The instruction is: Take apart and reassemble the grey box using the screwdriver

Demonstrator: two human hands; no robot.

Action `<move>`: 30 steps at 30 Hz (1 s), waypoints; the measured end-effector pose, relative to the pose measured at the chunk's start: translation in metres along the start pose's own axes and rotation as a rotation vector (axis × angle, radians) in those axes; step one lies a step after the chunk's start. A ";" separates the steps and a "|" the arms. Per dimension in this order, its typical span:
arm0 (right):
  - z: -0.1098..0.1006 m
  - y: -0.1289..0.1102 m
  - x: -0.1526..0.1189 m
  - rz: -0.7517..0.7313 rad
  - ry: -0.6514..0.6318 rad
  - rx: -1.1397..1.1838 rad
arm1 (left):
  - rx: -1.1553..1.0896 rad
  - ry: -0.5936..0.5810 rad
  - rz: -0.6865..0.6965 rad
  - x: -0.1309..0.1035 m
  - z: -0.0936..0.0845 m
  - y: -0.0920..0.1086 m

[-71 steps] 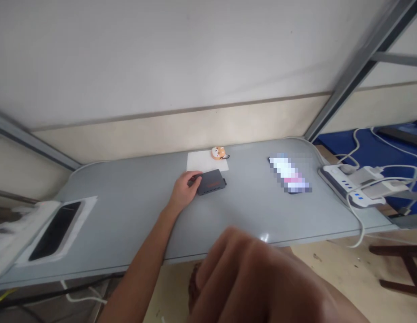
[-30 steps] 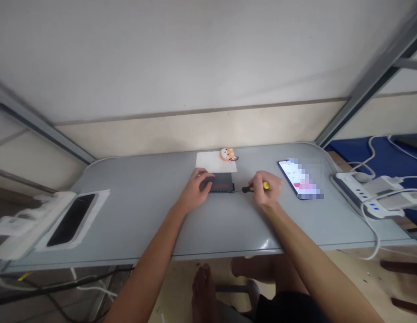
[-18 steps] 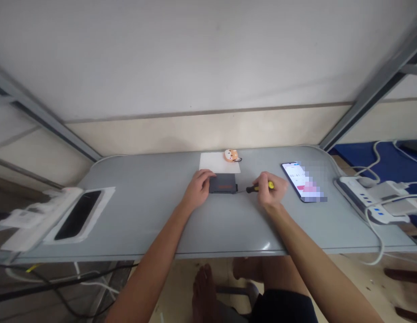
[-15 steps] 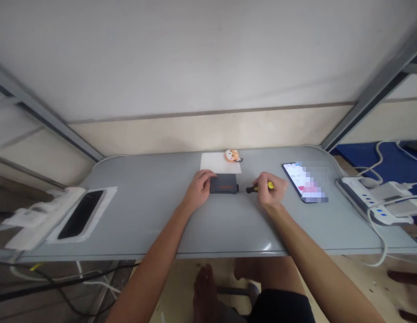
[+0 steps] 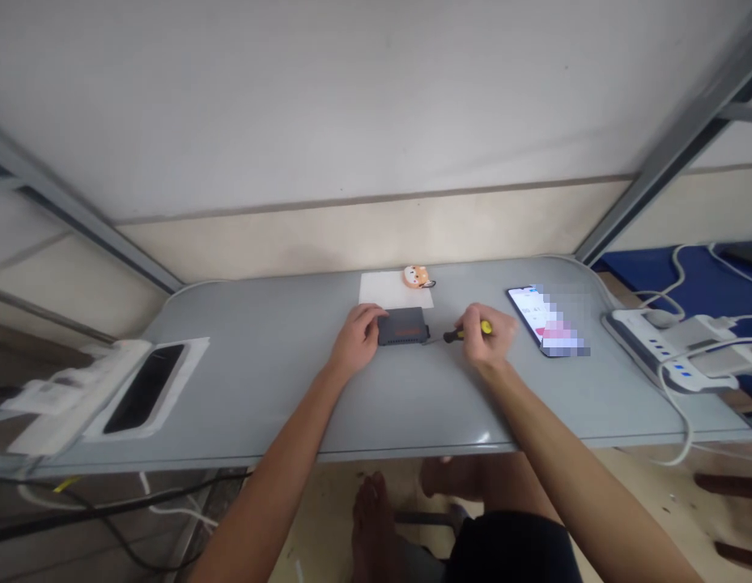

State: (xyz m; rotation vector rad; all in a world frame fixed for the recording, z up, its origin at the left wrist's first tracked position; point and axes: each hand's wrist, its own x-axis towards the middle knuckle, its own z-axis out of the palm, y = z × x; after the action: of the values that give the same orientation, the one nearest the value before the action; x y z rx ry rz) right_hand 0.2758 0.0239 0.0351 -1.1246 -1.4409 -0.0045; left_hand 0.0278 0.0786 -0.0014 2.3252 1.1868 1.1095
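A flat dark grey box [image 5: 403, 327] with reddish lettering on top and slots along its front edge lies on the grey table. My left hand [image 5: 356, 338] grips its left end, fingers over the rear corner and thumb at the side. In my right hand [image 5: 488, 334] is a screwdriver [image 5: 453, 335] with a black and yellow handle, held almost level. Its thin shaft points left and the tip is at the box's front right corner; whether it touches cannot be made out. A small dark tab sticks out at the box's right end.
Behind the box are a white paper sheet [image 5: 376, 288] and an orange dog-faced case [image 5: 415, 277]. A lit phone [image 5: 537, 317] lies to the right, near a power strip [image 5: 660, 346] with cables. At left, a dark phone [image 5: 146, 389] lies beside another power strip [image 5: 78, 397].
The camera view has shifted slightly. The screwdriver tip has dropped a little toward the box's front right corner, with the shaft now more slanted. My left hand keeps its hold on the box.
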 end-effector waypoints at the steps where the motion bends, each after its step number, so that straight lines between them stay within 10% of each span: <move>1: 0.000 0.001 0.000 0.012 0.010 -0.004 | -0.001 0.000 -0.001 0.000 0.000 0.000; 25: 0.001 0.000 -0.002 0.158 0.027 0.081 | 0.027 0.070 -0.044 0.001 -0.002 0.001; 30: 0.010 -0.010 -0.005 0.200 -0.186 0.156 | 0.014 0.080 -0.068 0.001 -0.003 0.003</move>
State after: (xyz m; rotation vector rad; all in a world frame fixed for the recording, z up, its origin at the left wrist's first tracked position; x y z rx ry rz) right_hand 0.2609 0.0218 0.0341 -1.1577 -1.4581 0.3554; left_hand 0.0277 0.0776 0.0024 2.2516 1.2961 1.1833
